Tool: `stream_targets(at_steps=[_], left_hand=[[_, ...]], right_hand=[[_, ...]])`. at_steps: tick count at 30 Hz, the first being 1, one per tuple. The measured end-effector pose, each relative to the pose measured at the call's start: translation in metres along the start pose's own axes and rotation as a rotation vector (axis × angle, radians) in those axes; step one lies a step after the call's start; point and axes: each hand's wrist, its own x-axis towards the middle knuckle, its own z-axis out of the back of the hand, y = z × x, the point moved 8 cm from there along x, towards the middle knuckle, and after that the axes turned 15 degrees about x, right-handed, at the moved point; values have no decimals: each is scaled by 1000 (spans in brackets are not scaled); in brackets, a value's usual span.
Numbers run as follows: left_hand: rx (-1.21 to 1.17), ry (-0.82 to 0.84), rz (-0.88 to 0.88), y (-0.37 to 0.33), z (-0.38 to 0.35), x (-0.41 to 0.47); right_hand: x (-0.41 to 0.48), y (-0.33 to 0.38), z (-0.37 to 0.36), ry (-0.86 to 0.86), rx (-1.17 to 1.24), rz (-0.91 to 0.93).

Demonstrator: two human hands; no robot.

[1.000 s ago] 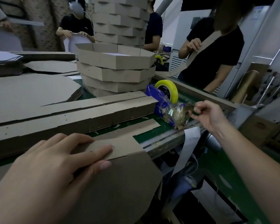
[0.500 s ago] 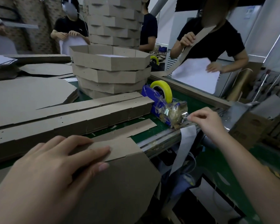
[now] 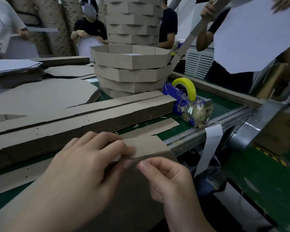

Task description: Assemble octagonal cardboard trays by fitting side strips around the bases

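A brown octagonal cardboard base [image 3: 137, 190] leans over the table's near edge towards me. A side strip's end [image 3: 146, 144] lies folded against the base's top edge. My left hand [image 3: 77, 173] holds that end down, fingers on top and thumb on the base just below. My right hand [image 3: 167, 178] is at the same edge, thumb and forefinger pinched together just right of my left thumb. They seem to hold a piece of clear tape that hardly shows.
A blue tape dispenser [image 3: 182, 97] with a yellow roll stands to the right on the green table. Long bundles of strips [image 3: 90, 118] lie across the middle, with a loose strip [image 3: 154, 126] in front. Behind are stacked finished trays [image 3: 131, 67] and flat bases [image 3: 40, 96]. People work across the table.
My right hand has come back from the tape dispenser to the base's top edge beside my left hand. My left hand still holds the strip end down.
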Motion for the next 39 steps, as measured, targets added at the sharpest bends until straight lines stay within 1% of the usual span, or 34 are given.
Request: stream_targets(at_steps=[2, 8, 12, 15, 17, 21, 24, 26, 29, 32, 39], left_hand=[[-8, -6, -3, 1, 1, -1], [-14, -4, -7, 0, 2, -3], [-7, -2, -17, -3, 2, -3], [-32, -6, 9, -3, 4, -4], [-40, -7, 16, -2, 5, -5], [10, 42, -57, -4, 3, -8], [-64, 82, -14, -1, 5, -7], [-90, 77, 27, -3, 8, -3], [-19, -7, 98, -10, 14, 3], [44, -88, 143, -18, 17, 7], [31, -56, 73, -22, 12, 9]], right_hand=[[1, -4, 0, -75, 78, -13], [0, -9, -5, -149, 192, -80], [-1, -11, -3, -185, 172, -104], [-3, -12, -1, -189, 146, -125], [-4, -13, 0, -165, 132, -160], [-7, -16, 2, -61, 79, -291], [-11, -20, 5, 10, 100, -427], [-14, -23, 6, 53, 129, -515], [-19, -28, 5, 119, 229, -639], [-21, -34, 4, 144, 356, -738], [-26, -43, 4, 221, 586, -892]])
